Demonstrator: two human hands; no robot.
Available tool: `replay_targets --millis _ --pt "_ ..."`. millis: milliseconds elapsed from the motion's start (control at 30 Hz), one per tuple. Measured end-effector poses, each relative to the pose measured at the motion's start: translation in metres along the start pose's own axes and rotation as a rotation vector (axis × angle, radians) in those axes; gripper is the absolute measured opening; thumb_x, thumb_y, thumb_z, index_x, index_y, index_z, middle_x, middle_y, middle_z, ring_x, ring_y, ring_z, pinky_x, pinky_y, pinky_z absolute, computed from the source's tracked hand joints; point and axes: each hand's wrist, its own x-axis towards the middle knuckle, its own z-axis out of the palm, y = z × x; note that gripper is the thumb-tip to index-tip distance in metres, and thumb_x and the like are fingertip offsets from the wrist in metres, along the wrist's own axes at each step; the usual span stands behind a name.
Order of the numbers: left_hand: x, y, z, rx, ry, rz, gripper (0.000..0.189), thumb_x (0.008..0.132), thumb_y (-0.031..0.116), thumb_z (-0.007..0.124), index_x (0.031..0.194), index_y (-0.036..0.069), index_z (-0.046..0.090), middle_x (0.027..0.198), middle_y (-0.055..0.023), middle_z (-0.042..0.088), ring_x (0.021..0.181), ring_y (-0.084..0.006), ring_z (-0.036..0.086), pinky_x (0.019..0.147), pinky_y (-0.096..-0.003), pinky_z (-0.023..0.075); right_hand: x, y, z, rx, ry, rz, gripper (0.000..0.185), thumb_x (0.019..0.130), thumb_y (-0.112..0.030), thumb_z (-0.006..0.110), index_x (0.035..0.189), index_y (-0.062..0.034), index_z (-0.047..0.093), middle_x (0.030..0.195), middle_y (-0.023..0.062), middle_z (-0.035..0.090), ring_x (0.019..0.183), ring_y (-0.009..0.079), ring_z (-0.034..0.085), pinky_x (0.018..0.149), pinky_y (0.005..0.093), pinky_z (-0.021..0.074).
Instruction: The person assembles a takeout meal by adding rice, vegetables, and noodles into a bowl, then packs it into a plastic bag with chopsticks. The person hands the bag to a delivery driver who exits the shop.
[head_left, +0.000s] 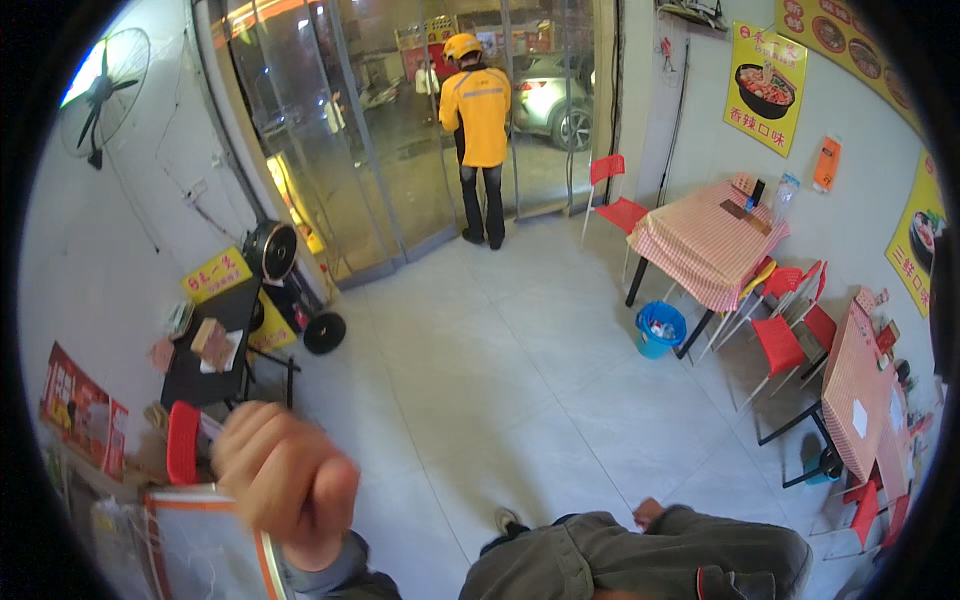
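My left hand (289, 476) is raised at the lower left, blurred, with its fingers curled into a fist. Nothing shows in it. Behind and below it is a glass-topped cabinet (210, 544) with an orange and metal frame; I cannot tell whether the hand touches it. My right hand (648, 514) is mostly hidden beside the front of my dark grey jacket (525, 562). Only a small part of it shows past the sleeve, so its grip cannot be seen. One of my shoes (507, 518) rests on the tiled floor (480, 375).
A person in a yellow jacket and helmet (476, 112) stands at the glass doors (382, 135), back turned. To the right are checked-cloth tables (697, 232), red chairs (776, 345) and a blue bin (660, 341). A black table (199, 379) and fan (270, 251) stand left.
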Motion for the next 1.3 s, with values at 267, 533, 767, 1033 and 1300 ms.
replay_targets --millis 267,533,767,1033,1300 --pt "-0.092 -0.238 0.199 -0.148 -1.040 -0.685 0.046 0.091 0.035 0.069 0.123 0.003 0.061 0.099 -0.0200 0.072 0.091 -0.0346 0.070 0.078 -0.0417 0.0543 0.107 -0.113 -0.105 0.710 -0.072 0.405 0.027 0.078 -0.035 0.065 0.086 -0.0117 0.075 0.086 0.0173 0.070 0.076 0.0367 0.067 0.070 0.0465 0.0522" --pt "-0.065 -0.443 0.335 -0.309 -1.112 -0.783 0.055 0.090 0.036 0.070 0.131 0.002 0.058 0.106 -0.0219 0.071 0.095 -0.0339 0.071 0.083 -0.0396 0.0549 0.347 -0.090 -0.230 -0.013 -0.057 -0.081 0.018 0.074 -0.029 0.069 0.078 -0.0120 0.072 0.078 0.0156 0.067 0.076 0.0393 0.066 0.065 0.0491 0.0507" --pt "-0.018 -0.650 0.447 -0.096 -1.093 -0.817 0.057 0.088 0.038 0.071 0.131 0.003 0.059 0.104 -0.0194 0.072 0.097 -0.0329 0.071 0.082 -0.0396 0.0547 0.605 -0.102 -0.464 1.085 0.140 0.431 0.026 0.092 -0.024 0.061 0.096 -0.0008 0.072 0.089 0.0111 0.072 0.076 0.0225 0.070 0.061 0.0363 0.0560" --pt "0.024 -0.870 0.638 -0.396 -1.226 -0.818 0.058 0.090 0.041 0.067 0.133 0.003 0.057 0.106 -0.0202 0.071 0.101 -0.0364 0.068 0.086 -0.0437 0.0526 0.854 -0.139 -0.713 1.097 0.291 0.284 0.030 0.090 -0.028 0.061 0.099 -0.0010 0.071 0.086 0.0081 0.071 0.076 0.0170 0.070 0.061 0.0310 0.0545" --pt "0.092 -1.113 0.827 -0.452 -1.234 -0.583 0.060 0.092 0.043 0.066 0.133 0.000 0.056 0.106 -0.0204 0.072 0.095 -0.0336 0.070 0.083 -0.0409 0.0535 1.041 -0.145 -0.867 0.918 0.274 0.363 0.033 0.089 -0.029 0.062 0.088 0.0031 0.071 0.073 0.0134 0.070 0.067 0.0222 0.069 0.066 0.0398 0.0534"
